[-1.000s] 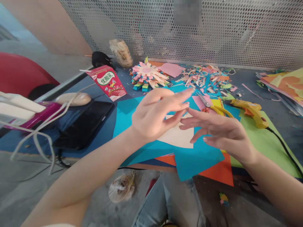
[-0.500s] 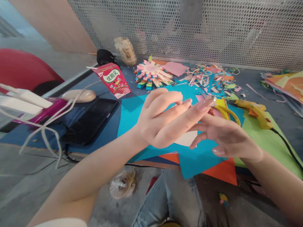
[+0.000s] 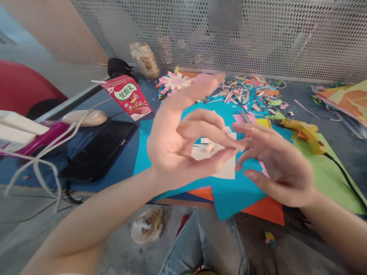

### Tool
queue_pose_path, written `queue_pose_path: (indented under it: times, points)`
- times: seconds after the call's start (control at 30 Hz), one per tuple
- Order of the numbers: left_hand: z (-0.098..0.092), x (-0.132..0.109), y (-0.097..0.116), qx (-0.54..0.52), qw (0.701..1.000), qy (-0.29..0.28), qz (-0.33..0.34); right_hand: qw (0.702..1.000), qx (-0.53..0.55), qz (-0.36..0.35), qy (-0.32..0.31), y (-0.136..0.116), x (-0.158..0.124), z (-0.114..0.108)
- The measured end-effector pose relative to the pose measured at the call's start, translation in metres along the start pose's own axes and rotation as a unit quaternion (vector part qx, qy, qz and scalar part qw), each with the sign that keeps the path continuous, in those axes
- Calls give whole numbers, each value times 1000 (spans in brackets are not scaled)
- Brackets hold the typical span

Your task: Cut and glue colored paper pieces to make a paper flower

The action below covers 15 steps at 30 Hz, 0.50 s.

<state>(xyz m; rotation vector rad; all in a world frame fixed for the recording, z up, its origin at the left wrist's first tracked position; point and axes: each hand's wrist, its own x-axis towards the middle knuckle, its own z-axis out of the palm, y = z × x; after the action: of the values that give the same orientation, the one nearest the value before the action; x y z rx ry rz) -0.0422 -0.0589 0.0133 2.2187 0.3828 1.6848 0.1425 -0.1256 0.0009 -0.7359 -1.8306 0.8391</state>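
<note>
My left hand (image 3: 172, 145) is raised over the table, its thumb and middle fingers pinched into a ring and its index finger stretched up. What the pinch holds, if anything, is too small to see. My right hand (image 3: 275, 164) has its fingers spread, the tips almost touching the left pinch, and holds nothing. Below both hands a white paper piece (image 3: 226, 170) lies on a blue paper sheet (image 3: 232, 194). A yellow glue gun (image 3: 304, 131) and scissors (image 3: 246, 117) lie just beyond my right hand.
A paper flower (image 3: 173, 82), a pile of paper scraps (image 3: 252, 91) and a red milk carton (image 3: 127, 97) lie further back, before a perforated metal screen (image 3: 286, 38). A black tablet (image 3: 100, 151) is at the left, with green (image 3: 329, 175) and orange (image 3: 266, 212) sheets at the right.
My left hand has turned and lifted, going from stretched fingers to a pinch with the index finger up. My right hand has stayed beside it with its fingers spread.
</note>
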Motion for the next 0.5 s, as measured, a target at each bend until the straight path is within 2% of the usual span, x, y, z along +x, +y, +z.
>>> queue_pose_path:
  times: [0.1,0.23,0.37,0.5]
  points:
    - [-1,3,9,-63,994,-92,16,999,-28,-16,35,-2,-1,-1]
    - [-2,12,9,-124,975,-184,35,999,-24,-15,43,-3,-1,-3]
    - [-1,14,7,-174,960,-219,22,997,-12,-66,34,1,0,-3]
    - [-4,11,9,-103,959,-261,-31,997,-12,-55,51,2,-1,1]
